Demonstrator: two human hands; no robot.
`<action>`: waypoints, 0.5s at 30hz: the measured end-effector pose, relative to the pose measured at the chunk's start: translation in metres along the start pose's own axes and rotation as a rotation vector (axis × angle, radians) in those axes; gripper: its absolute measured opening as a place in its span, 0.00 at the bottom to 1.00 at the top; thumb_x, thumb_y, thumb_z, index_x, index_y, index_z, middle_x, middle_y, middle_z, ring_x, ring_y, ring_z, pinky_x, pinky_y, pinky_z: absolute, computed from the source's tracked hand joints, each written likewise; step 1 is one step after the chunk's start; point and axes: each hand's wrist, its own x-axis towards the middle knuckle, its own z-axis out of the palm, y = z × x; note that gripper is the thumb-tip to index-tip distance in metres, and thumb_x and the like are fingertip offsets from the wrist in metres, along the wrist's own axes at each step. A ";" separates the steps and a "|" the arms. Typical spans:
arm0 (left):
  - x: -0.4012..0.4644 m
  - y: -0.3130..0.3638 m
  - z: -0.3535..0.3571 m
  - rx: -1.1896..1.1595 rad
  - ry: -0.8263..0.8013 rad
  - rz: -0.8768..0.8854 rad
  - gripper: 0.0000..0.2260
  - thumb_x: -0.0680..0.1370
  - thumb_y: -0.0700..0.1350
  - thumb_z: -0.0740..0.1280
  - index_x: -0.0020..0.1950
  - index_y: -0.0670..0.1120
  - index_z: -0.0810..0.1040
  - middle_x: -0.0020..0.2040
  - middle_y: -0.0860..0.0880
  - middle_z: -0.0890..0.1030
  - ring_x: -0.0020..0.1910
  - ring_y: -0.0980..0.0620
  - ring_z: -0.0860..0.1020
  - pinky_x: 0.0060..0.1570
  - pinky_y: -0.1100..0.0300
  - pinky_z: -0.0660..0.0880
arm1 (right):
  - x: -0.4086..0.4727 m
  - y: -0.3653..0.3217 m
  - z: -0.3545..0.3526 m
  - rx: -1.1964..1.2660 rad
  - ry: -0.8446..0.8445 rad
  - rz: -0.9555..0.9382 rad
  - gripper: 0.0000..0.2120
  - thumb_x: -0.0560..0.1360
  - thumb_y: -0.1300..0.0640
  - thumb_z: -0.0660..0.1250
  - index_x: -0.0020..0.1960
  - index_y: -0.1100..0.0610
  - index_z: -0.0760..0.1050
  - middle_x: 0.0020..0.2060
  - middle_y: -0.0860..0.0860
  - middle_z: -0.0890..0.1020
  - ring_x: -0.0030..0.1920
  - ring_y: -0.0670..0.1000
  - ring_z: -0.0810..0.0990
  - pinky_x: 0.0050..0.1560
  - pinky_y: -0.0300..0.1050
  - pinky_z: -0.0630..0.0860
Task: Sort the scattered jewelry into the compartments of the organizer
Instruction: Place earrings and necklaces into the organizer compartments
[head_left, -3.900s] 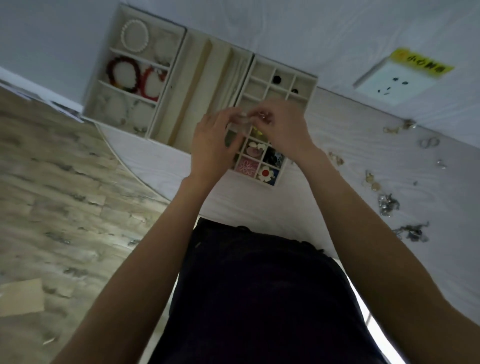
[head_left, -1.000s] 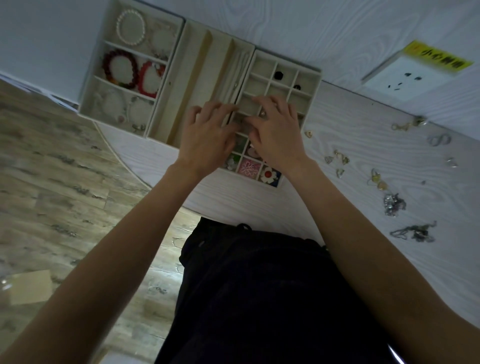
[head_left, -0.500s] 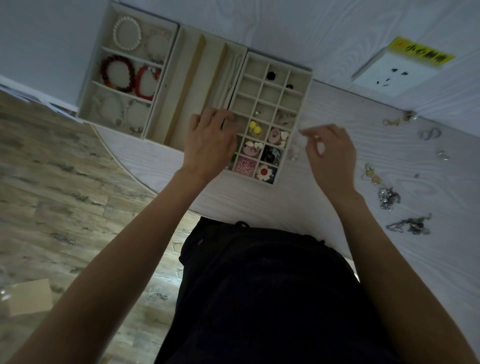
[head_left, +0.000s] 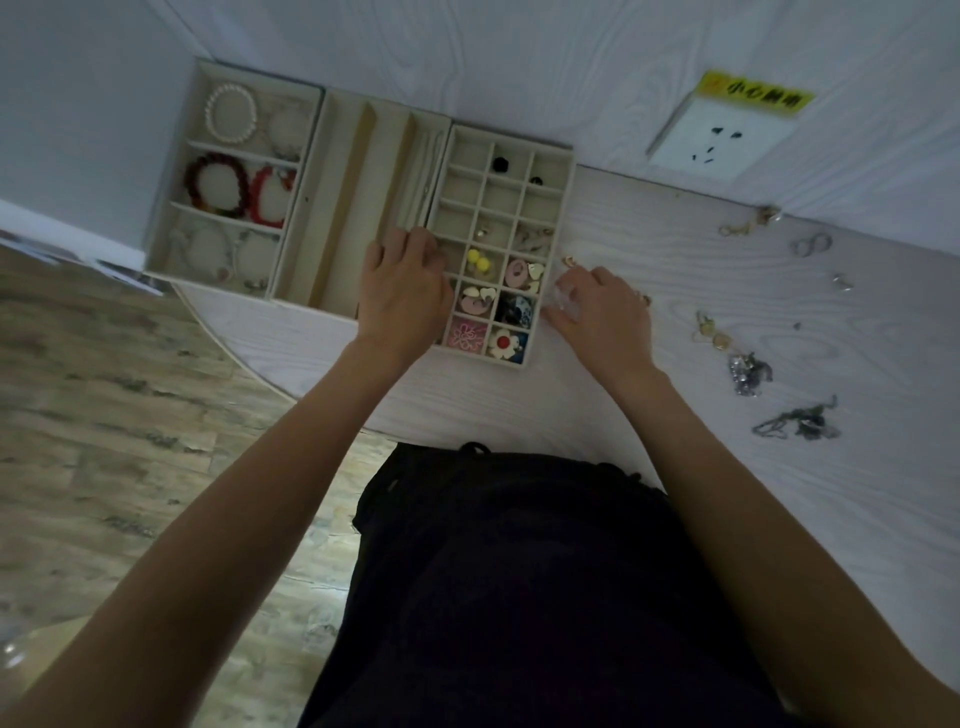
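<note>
Picking next loose piece by the grid tray

L hand (head_left: 402, 291) rests relaxed on tray (head_left: 570, 218) edge, prob. steadying it; R hand (head_left: 602, 312) curled over clear bits, grip unclear; gold earring (head_left: 569, 261) just beyond its fingertips.

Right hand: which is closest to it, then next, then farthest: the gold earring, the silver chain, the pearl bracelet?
1. Gold earring, just beyond the right hand.
2. Silver chain, on the table to its right.
3. Pearl bracelet, far-left tray.
</note>
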 end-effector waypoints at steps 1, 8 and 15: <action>0.000 0.000 0.001 -0.041 0.004 -0.006 0.14 0.73 0.46 0.57 0.47 0.40 0.79 0.50 0.43 0.77 0.49 0.42 0.72 0.45 0.54 0.59 | 0.002 -0.001 0.002 -0.011 0.004 0.008 0.13 0.76 0.51 0.65 0.54 0.58 0.75 0.49 0.56 0.77 0.49 0.57 0.76 0.42 0.45 0.64; -0.013 -0.013 -0.001 -0.341 0.134 -0.158 0.11 0.75 0.43 0.62 0.52 0.45 0.81 0.54 0.44 0.77 0.53 0.42 0.73 0.48 0.51 0.69 | -0.001 0.002 -0.005 0.151 0.091 0.085 0.06 0.75 0.57 0.65 0.49 0.58 0.77 0.44 0.51 0.77 0.42 0.51 0.77 0.43 0.47 0.74; -0.015 -0.020 0.000 -0.529 0.130 -0.341 0.13 0.75 0.46 0.65 0.58 0.43 0.77 0.48 0.43 0.80 0.48 0.42 0.76 0.49 0.52 0.70 | 0.031 -0.056 -0.027 0.411 0.010 -0.208 0.04 0.76 0.60 0.65 0.49 0.59 0.76 0.42 0.47 0.78 0.39 0.37 0.73 0.42 0.26 0.68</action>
